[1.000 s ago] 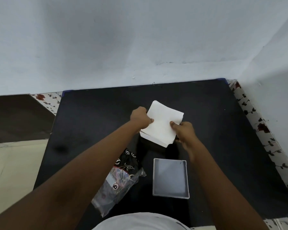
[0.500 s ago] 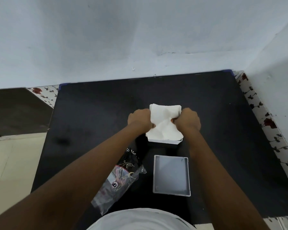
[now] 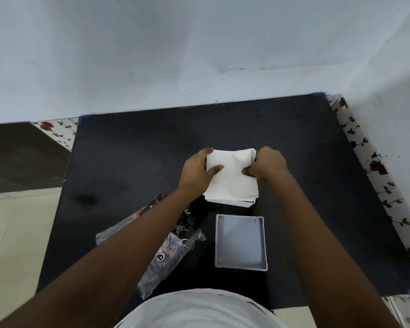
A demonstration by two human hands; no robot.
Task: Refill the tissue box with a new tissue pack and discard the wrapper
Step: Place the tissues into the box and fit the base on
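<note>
A stack of white tissues [image 3: 232, 178] sits in the middle of the black table, resting on or in the white tissue box [image 3: 232, 204], of which only the near rim shows. My left hand [image 3: 195, 172] grips the stack's left edge with the thumb on top. My right hand [image 3: 268, 165] grips the right edge, where the top sheets are crumpled. The box's translucent grey lid [image 3: 240, 242] lies flat just nearer to me. The empty black-printed plastic wrapper [image 3: 173, 247] lies to the left of the lid, partly under my left forearm.
The black table top [image 3: 128, 162] meets a pale wall at the back and another wall on the right. A floral-patterned strip [image 3: 376, 169] runs along the right edge. Tiled floor lies to the left. My white shirt fills the bottom edge.
The tissue stack went from tilted up in both hands to lying flat over the box. Both hands now press its sides, and the top sheets have crumpled on the right.
</note>
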